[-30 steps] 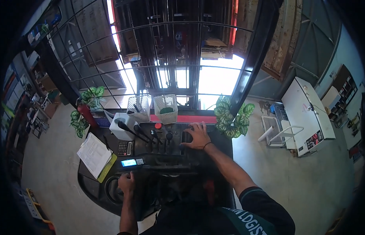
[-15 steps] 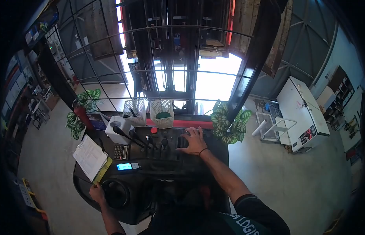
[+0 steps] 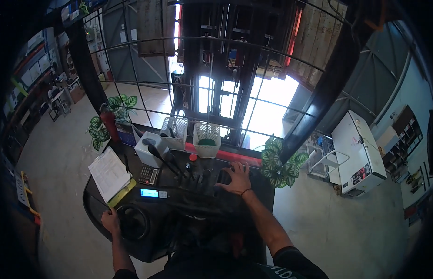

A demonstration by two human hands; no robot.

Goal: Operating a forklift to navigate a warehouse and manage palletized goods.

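My left hand (image 3: pixel 111 221) is closed at the left edge of a black steering wheel (image 3: pixel 146 223). What its fingers hold is hidden. Over the right part of the black control panel (image 3: pixel 193 202), my right hand (image 3: pixel 237 180) spreads its fingers and thumb around a dark control whose shape is hard to make out. Black levers (image 3: pixel 166 160) and a red button (image 3: pixel 193 157) are left of it. A clipboard with papers (image 3: pixel 108 173) lies above my left hand, beside a calculator (image 3: pixel 148 175) and a small lit display (image 3: pixel 149 193).
Two white baskets (image 3: pixel 207 146) and a white box (image 3: pixel 150 149) stand along the panel's far edge. Leafy plants (image 3: pixel 280 162) flank it, with a red fire extinguisher (image 3: pixel 109 124) at left. A wire grid fronts a dark mast. A white chest freezer (image 3: pixel 360 151) and a trolley (image 3: pixel 326 160) stand right.
The view has turned, so the panel's far edge, mast and doorway appear farther right and tilted. Both hands keep about the same places on the panel.
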